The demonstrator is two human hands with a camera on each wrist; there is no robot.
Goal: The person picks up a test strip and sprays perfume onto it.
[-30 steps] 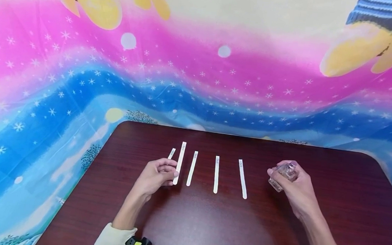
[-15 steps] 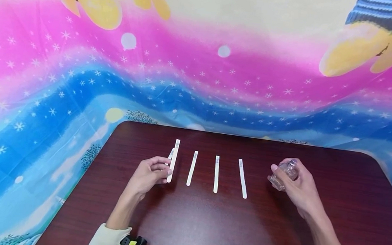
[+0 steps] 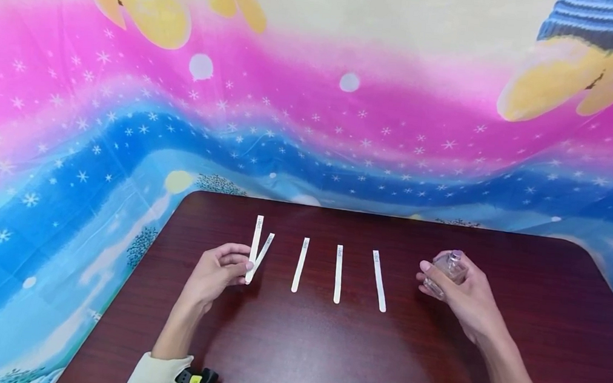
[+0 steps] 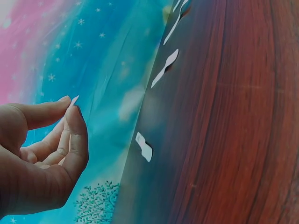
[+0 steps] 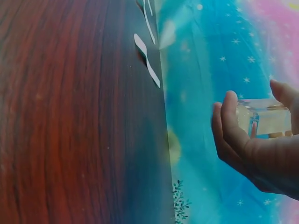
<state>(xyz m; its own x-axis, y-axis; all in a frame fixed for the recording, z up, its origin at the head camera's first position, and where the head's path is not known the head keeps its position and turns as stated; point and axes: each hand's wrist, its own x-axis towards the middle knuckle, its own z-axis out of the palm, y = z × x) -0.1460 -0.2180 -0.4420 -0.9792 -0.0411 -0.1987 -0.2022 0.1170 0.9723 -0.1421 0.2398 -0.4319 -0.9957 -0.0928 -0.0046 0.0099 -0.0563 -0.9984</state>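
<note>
My left hand (image 3: pixel 242 265) pinches the near end of a thin white paper strip (image 3: pixel 254 242) between thumb and forefinger, the strip pointing away from me just above the dark wooden table (image 3: pixel 325 351). A second strip (image 3: pixel 264 250) lies slanted on the table right beside it. Three more strips (image 3: pixel 300 264) (image 3: pixel 338 273) (image 3: pixel 379 280) lie in a row to the right. My right hand (image 3: pixel 440 270) grips a small clear glass bottle (image 3: pixel 449 266) held above the table's right side. The left wrist view shows the strip's tip (image 4: pixel 74 99) between my fingertips; the right wrist view shows the bottle (image 5: pixel 264 116) in my fingers.
A bright pink and blue snowflake-patterned cloth (image 3: pixel 312 131) hangs behind and around the table. The table's rounded far edge (image 3: pixel 370 211) runs just beyond the strips. Bare wood lies between my forearms.
My left hand has carried its strip leftward, uncovering the slanted strip lying on the table. My right hand with the bottle has stayed almost in place.
</note>
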